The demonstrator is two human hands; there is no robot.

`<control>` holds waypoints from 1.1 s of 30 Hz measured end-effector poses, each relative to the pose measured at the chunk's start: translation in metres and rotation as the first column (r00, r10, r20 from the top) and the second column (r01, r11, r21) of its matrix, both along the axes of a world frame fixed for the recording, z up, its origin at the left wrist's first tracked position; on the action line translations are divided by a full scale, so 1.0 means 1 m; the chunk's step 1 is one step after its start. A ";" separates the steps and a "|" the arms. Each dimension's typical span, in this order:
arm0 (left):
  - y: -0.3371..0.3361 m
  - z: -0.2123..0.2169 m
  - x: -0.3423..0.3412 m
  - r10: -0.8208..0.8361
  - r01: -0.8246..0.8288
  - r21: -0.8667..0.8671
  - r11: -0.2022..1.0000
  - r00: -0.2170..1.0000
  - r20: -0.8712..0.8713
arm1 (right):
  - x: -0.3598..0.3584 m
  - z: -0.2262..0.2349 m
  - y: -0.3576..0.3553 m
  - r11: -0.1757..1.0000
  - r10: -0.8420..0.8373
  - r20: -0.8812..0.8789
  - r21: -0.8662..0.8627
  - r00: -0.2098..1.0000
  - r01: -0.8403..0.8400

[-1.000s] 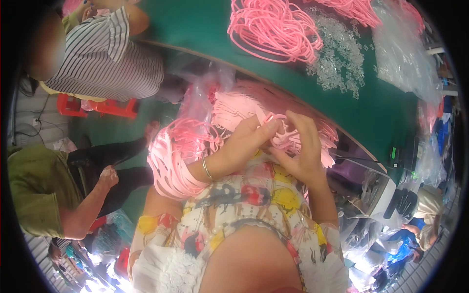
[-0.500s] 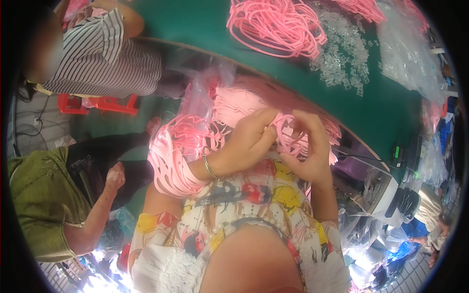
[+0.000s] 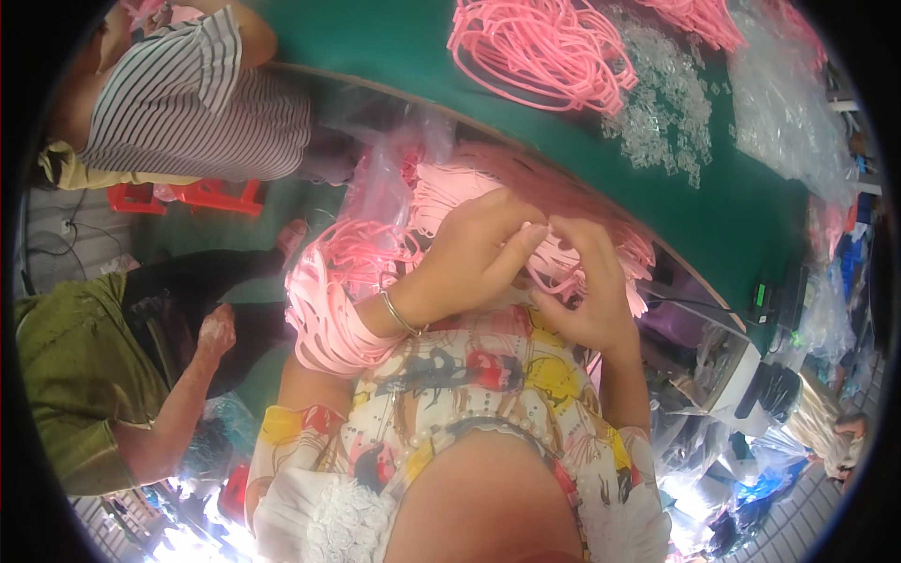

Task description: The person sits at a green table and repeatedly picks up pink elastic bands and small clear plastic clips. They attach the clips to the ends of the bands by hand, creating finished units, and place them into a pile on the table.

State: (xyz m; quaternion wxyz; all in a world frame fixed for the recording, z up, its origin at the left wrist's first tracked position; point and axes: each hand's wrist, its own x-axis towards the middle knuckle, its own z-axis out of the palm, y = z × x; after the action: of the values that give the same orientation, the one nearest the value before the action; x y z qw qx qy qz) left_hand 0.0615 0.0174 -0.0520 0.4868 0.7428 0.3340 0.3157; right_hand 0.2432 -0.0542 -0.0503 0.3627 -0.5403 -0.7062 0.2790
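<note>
The head view looks down on a person in a bright patterned top whose two hands meet over a heap of pink bands (image 3: 441, 202) in their lap, just below the edge of a green table (image 3: 751, 216). The left hand (image 3: 469, 263), with a thin bangle (image 3: 402, 314) at the wrist, has its fingers curled in, the tips pressed together on a pale pink band (image 3: 544, 267) at the top of the heap. The right hand (image 3: 587, 291) sits just beside it, its fingers likewise bent and pinched on the same bunch of strips, so that the fingertips of both hands nearly touch. A thick loop of pink bands (image 3: 328, 310) hangs around the left forearm. On the table lie a loose pile of pink cords (image 3: 544, 47), a scatter of small clear pieces (image 3: 662, 103) and clear plastic bags (image 3: 788, 103). To the left, two other people sit, one in a striped shirt (image 3: 197, 103), one in an olive top (image 3: 66, 375).
</note>
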 end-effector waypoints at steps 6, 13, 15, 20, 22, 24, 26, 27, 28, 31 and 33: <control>-0.006 -0.008 0.012 0.021 -0.017 0.271 0.962 1.000 -0.011 | -0.023 0.003 0.008 0.984 -0.131 0.250 0.153 0.959 0.094; -0.008 -0.009 0.004 0.052 -0.025 0.221 0.975 0.992 -0.117 | -0.021 0.005 0.011 0.993 -0.101 0.278 0.087 0.955 0.080; -0.002 -0.018 0.002 0.009 0.012 0.251 0.968 0.997 -0.083 | -0.018 0.009 0.012 0.996 -0.076 0.263 0.064 0.962 0.061; 0.002 -0.020 -0.001 0.078 -0.079 0.033 0.996 0.996 0.051 | -0.007 0.013 0.009 0.993 -0.112 0.187 0.059 0.976 0.103; 0.006 -0.015 -0.008 0.029 -0.016 -0.150 0.989 0.996 0.086 | 0.000 0.018 0.010 0.996 -0.084 0.142 0.024 0.986 0.081; 0.009 -0.012 -0.015 -0.064 0.113 -0.403 0.908 0.989 0.134 | 0.006 0.020 0.012 0.999 -0.036 0.096 -0.004 0.995 0.037; 0.012 -0.011 -0.020 -0.156 0.215 -0.570 0.793 0.976 0.151 | 0.011 0.019 0.013 0.999 -0.014 0.026 -0.044 1.000 0.015; 0.014 -0.011 -0.022 -0.200 0.260 -0.644 0.720 0.966 0.166 | 0.014 0.018 0.013 0.998 -0.004 -0.010 -0.062 1.000 0.004; 0.017 -0.009 -0.024 -0.236 0.287 -0.668 0.686 0.957 0.169 | 0.017 0.017 0.012 0.998 0.015 -0.021 -0.065 1.000 -0.017; 0.020 -0.006 -0.026 -0.313 0.343 -0.701 0.625 0.933 0.178 | 0.023 0.013 0.009 0.992 0.062 -0.072 -0.102 0.995 -0.069; 0.019 -0.012 -0.026 -0.325 0.358 -0.674 0.646 0.928 0.181 | 0.026 0.009 0.009 0.983 0.072 -0.129 -0.161 0.989 -0.093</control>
State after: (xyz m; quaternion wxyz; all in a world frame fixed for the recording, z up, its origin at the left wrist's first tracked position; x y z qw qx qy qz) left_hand 0.0352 0.0360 -0.0640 0.7875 0.5468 0.2713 0.0851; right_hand 0.2689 -0.0455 -0.0414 0.3470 -0.5210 -0.6784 0.3846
